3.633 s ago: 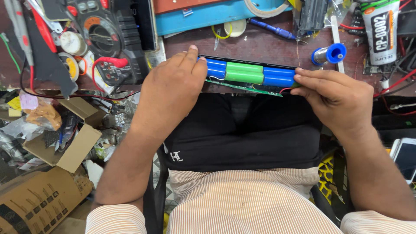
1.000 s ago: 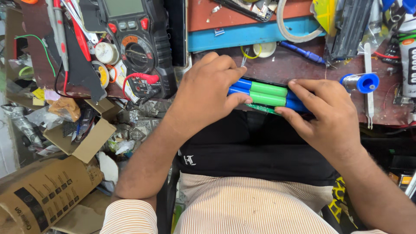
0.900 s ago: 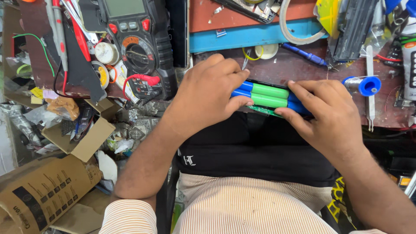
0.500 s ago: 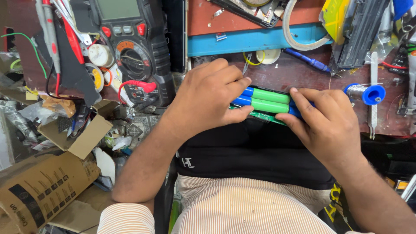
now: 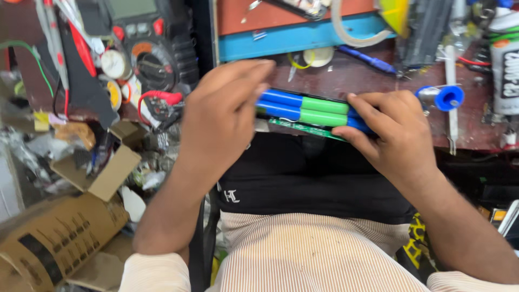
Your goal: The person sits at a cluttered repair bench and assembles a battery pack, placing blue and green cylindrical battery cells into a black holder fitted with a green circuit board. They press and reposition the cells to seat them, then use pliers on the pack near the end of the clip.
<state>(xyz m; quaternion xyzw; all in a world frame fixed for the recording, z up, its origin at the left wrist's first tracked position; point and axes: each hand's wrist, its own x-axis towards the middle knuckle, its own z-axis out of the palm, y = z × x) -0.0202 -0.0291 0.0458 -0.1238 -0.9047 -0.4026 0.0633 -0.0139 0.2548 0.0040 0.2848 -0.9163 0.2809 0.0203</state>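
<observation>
**Cell pack with circuit strip, held at bench edge**

Workbench (image 5: 335, 81): dark red top, cluttered; multimeter (image 5: 146, 48) at left, blue solder spool (image 5: 447, 97) at right.

Battery pack (image 5: 305, 108): blue and green cylindrical cells in rows, lying at the bench's near edge; green circuit board (image 5: 308, 128) along its near side. Cells appear grouped and board fitted; no outer wrap visible, so judged unfinished.

Left hand (image 5: 221, 116): fingers curled narrow over the pack's left end, gripping it.

Right hand (image 5: 394, 135): fingers pinched on the right end, thumb under the board.
</observation>
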